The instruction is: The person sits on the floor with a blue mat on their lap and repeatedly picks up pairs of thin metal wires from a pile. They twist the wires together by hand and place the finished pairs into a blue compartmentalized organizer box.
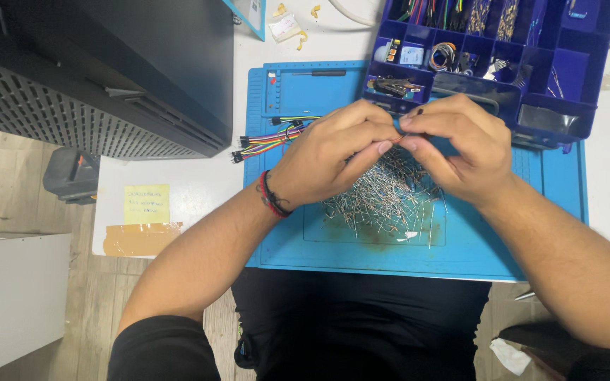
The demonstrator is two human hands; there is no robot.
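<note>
Fingertips (387, 146) of both hands meet, pinching one thin wire-legged component (418, 113) between them. Left hand (326, 159) and right hand (453, 144) hover over the heap of loose components (383, 201) on the blue work mat (474, 247), with the dark blue compartment box (566, 77) far right and coloured jumper wires (270, 137) left.

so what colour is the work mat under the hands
Light blue mat, clearest in the head view.

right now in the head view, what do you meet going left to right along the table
yellow sticky note → bundle of coloured jumper wires → left hand → right hand → dark blue compartment box
</note>
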